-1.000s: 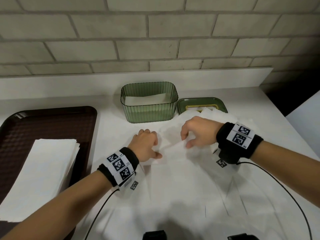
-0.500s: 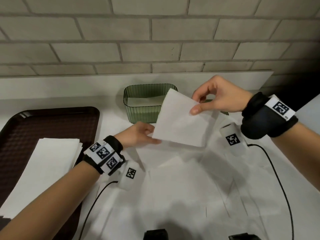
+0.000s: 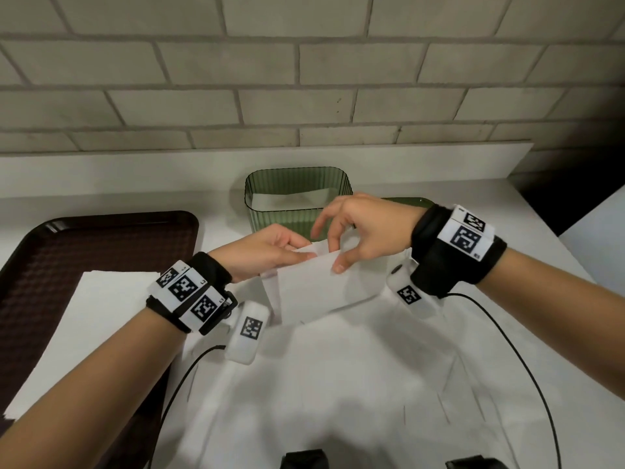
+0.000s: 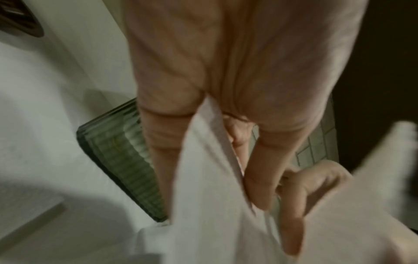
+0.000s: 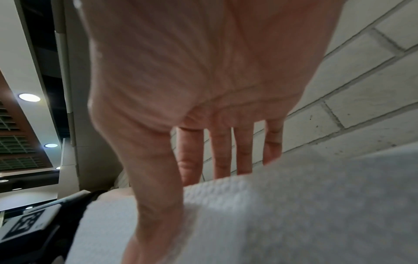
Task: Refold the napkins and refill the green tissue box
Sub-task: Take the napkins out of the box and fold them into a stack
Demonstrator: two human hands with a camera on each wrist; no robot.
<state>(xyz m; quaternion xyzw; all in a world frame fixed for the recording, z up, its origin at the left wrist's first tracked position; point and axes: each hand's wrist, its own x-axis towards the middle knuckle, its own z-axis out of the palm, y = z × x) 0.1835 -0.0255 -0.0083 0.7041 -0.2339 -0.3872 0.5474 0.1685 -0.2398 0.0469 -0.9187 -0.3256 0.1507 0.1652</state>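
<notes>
Both hands hold one white napkin (image 3: pixel 324 286) in the air at the centre of the head view, just in front of the green tissue box (image 3: pixel 297 204). The left hand (image 3: pixel 267 252) pinches its upper left edge between thumb and fingers; the right hand (image 3: pixel 365 228) pinches the top edge with thumb in front and fingers behind. The fold looks half made. The box, at 12 o'clock, is open and holds only a few napkins, so refilling has barely begun; its lid (image 3: pixel 406 200) lies at 1 o'clock. Loose napkins (image 3: pixel 338 384) cover the counter at 6 o'clock, and a stack (image 3: pixel 101 319) waits on the brown tray (image 3: pixel 84 238) at 9 o'clock.
</notes>
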